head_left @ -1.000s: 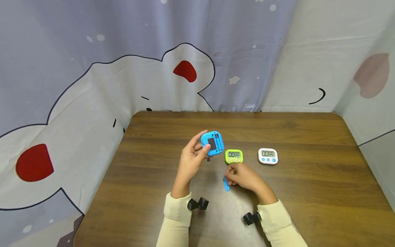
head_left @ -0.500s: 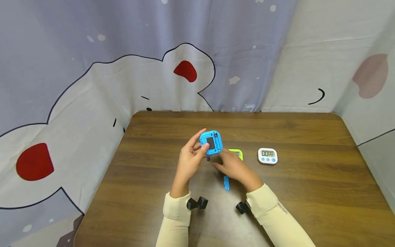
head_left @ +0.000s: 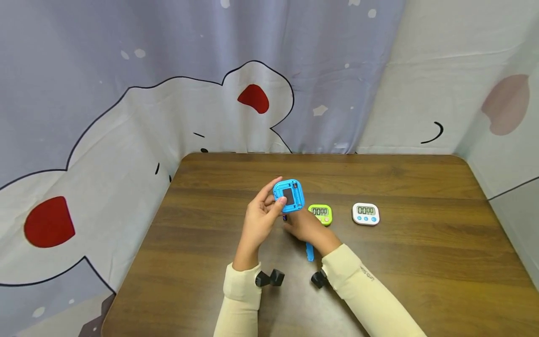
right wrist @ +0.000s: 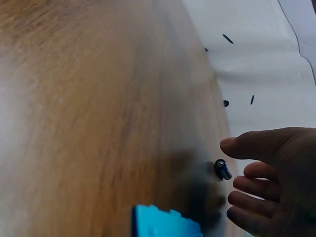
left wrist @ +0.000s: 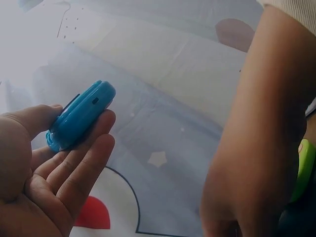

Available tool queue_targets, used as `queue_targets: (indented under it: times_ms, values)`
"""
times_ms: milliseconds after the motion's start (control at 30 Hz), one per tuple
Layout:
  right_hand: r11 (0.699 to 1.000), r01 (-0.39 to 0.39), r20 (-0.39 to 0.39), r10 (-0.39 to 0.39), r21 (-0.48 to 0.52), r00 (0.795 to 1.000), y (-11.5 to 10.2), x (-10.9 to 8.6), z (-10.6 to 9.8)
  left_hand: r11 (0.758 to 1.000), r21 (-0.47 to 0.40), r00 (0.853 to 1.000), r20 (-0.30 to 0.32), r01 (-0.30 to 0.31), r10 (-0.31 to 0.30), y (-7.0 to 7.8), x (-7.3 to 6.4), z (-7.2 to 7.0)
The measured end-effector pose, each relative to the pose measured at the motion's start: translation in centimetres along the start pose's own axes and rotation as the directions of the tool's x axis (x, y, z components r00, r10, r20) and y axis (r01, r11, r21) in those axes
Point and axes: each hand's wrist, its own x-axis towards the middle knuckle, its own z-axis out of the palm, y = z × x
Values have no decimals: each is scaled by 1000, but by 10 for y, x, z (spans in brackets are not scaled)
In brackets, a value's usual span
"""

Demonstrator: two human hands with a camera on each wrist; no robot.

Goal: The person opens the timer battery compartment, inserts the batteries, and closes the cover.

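My left hand (head_left: 260,222) holds a blue digital timer (head_left: 297,196) up above the table, its back with the uncovered battery compartment facing me. The thumb presses on the timer's back and fingers support the other side, as the left wrist view also shows. Below the timer, my right hand (head_left: 309,227) reaches low over the table, partly hidden in the head view. In the right wrist view its thumb and fingers are apart, close to a small dark battery (right wrist: 223,169) on the table. A blue battery cover (head_left: 309,252) lies under the right wrist.
A green timer (head_left: 321,214) lies just right of my right hand, partly covered by it. Farther right is a white timer (head_left: 365,214). The wooden table (head_left: 421,262) ends at a patterned curtain (head_left: 328,75) behind.
My right hand has left the blue battery cover lying on the table and moved left and forward, toward the battery below the blue timer. The left hand has hardly moved.
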Motion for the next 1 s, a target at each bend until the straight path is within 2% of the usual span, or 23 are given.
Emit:
queue_targets:
  times_ms: [167,200,400,467,700,867,1000]
  values:
    - [999,-23,-12,23,-41,1000,-1,3,0,1000,8,1000,9,-20,19,-3,1,2]
    - [999,-30,-11,29,-45,1000,-2,3,-1,1000,9,1000,9,-26,26,-7,1,2]
    - [996,-50,4,50,-80,999,-4,7,1,1000,7,1000,-8,-2,2,-5,0,0]
    - [994,-56,7,57,-97,998,-5,8,2,1000,17,1000,-11,7,-6,-2,0,-1]
    - [991,-23,-19,21,-130,1000,-8,6,6,999,35,1000,11,-5,5,26,-4,2]
    - [985,-23,-21,19,-171,1000,-9,3,6,999,36,1000,6,-6,6,28,-4,3]
    - [992,-36,-40,32,-118,999,-10,-1,3,999,36,1000,13,-5,4,27,-4,3]
